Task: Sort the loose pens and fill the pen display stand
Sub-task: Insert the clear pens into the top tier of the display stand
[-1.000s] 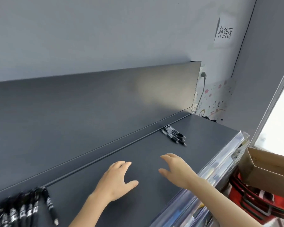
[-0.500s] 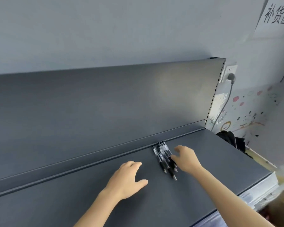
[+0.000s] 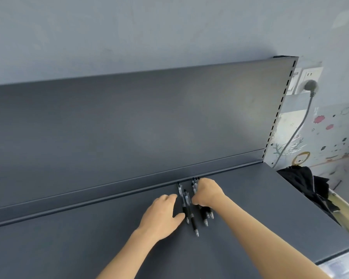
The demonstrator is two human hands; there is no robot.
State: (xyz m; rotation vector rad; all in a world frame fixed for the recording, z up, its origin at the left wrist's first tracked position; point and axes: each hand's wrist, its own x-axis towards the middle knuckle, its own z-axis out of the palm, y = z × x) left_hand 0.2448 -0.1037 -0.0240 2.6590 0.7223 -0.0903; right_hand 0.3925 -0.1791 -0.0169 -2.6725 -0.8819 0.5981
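Observation:
Several black pens with clear barrels lie on the dark grey shelf (image 3: 260, 208), tips pointing toward me. My right hand (image 3: 208, 193) curls round a bunch of these pens (image 3: 207, 215), whose tips stick out below the hand. Two loose pens (image 3: 187, 210) lie just left of that bunch. My left hand (image 3: 161, 215) rests flat on the shelf, its thumb and fingertips touching the loose pens from the left. No pen display stand is in view.
The shelf's upright back panel (image 3: 129, 127) rises right behind the pens. A wall socket with a grey plug (image 3: 310, 85) and cable sits at the right. Black fabric (image 3: 304, 182) hangs past the shelf's right edge.
The view swung right and closer to the pens. My right hand reached the pen pile and closed round a bunch. My left hand slid right up against the two loose pens.

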